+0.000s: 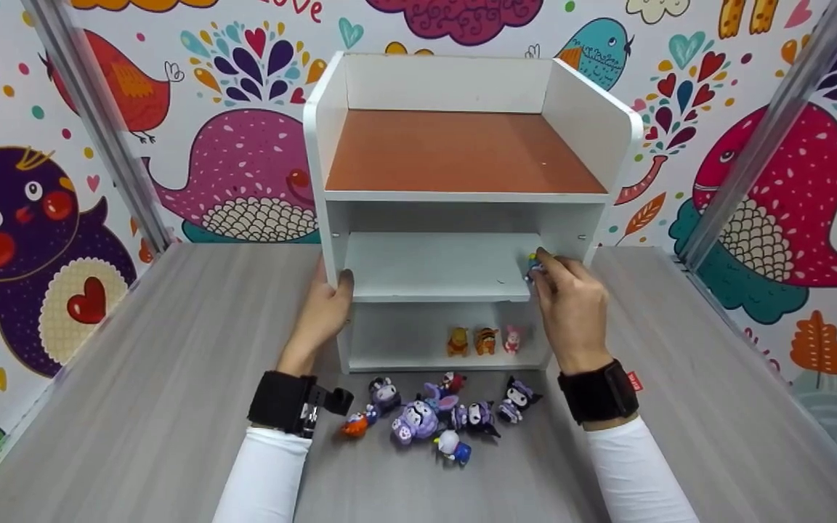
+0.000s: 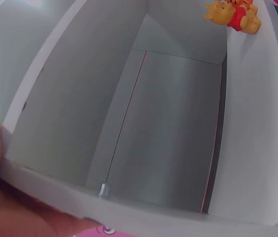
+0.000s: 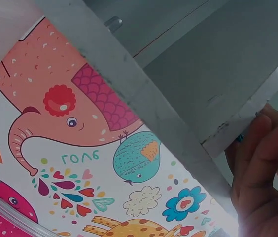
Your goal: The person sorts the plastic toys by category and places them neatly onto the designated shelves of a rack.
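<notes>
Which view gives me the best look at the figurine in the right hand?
The head view: the figurine, pinched in the right hand near the middle shelf, shows yellow and blue parts, though partly covered. The right wrist view shows only a teal sliver, apparently part of it; the left wrist view shows none of it.

Clothing: left sleeve [image 1: 262, 476] and right sleeve [image 1: 640, 468] both white, plain, close-fitting, cuffs ending short of the wrists. Left band [image 1: 273, 402]: wide, black, matte, wrapped round the wrist just beyond the cuff. On its inner side, a narrow fitting [image 1: 310, 412], silver and dark; beside it a rounded black stub [image 1: 338, 401] juts out. Fine detail too small to make out. Right band [image 1: 593, 392]: also wide and black, with a round-ended flap toward the outer side. Small red tag [image 1: 634, 380] protrudes at the outer edge; pale marking, illegible.
</notes>
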The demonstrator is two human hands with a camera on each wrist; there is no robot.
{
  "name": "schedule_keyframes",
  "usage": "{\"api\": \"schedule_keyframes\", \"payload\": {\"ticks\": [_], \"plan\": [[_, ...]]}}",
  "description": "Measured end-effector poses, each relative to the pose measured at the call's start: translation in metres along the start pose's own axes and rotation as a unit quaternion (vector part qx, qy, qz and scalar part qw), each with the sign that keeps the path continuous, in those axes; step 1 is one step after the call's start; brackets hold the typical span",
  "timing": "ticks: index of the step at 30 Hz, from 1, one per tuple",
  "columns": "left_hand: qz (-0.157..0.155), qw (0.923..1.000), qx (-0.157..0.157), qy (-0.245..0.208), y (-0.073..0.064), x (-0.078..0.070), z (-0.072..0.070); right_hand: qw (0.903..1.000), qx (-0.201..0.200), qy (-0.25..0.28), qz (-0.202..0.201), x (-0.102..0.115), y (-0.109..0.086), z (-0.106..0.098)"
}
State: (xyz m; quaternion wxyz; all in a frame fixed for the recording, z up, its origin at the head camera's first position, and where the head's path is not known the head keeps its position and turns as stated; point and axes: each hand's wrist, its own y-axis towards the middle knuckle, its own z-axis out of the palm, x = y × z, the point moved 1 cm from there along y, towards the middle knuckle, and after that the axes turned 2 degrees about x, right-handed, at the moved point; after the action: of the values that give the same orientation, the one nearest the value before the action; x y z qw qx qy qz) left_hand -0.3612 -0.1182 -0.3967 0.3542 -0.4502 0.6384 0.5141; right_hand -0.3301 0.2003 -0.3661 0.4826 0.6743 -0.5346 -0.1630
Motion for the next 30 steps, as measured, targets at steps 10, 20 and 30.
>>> {"api": "schedule_keyframes", "payload": {"ticks": [10, 20, 30], "plan": [[0.002, 1.0, 0.0, 0.009, 0.0008, 0.0011, 0.0014, 0.9979, -0.003, -0.061, 0.021, -0.0021, -0.0019, 0.0018], [0.004, 0.9999, -0.004, 0.011, 0.0001, 0.0019, 0.0011, 0.997, 0.004, -0.071, 0.028, 0.0007, 0.0002, 0.0013], [-0.001, 1.0, -0.004, -0.001, -0.0002, 0.0028, 0.0002, 0.9969, 0.018, -0.069, 0.035, 0.0024, 0.0018, -0.0006]]}}
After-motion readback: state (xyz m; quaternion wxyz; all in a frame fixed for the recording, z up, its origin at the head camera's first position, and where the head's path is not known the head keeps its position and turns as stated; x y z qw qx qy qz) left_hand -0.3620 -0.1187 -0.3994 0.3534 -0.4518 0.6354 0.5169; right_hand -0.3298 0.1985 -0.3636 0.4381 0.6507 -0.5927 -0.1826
